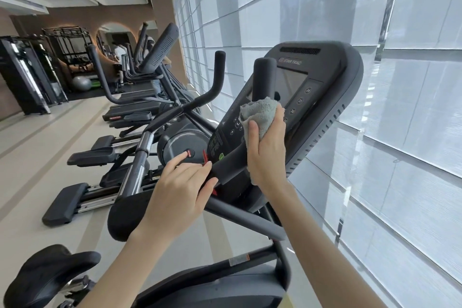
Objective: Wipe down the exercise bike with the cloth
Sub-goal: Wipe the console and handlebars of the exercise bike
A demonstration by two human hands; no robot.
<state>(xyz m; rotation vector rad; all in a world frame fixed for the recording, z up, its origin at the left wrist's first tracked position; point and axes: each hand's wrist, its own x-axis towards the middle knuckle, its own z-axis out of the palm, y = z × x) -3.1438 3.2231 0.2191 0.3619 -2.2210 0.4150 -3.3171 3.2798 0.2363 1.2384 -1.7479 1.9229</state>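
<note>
The exercise bike's dark console fills the middle right, with a screen and round buttons. A black handlebar rises in front of it. My right hand grips a grey cloth wrapped around the lower part of that handlebar, just before the console face. My left hand rests with fingers extended on the handlebar crossbar below the console, touching it next to a red tab. The black saddle shows at the bottom left.
A row of ellipticals and treadmills runs along the left, pedals sticking out toward the aisle. White window blinds close off the right side. Weight racks, a grey ball and people stand far back.
</note>
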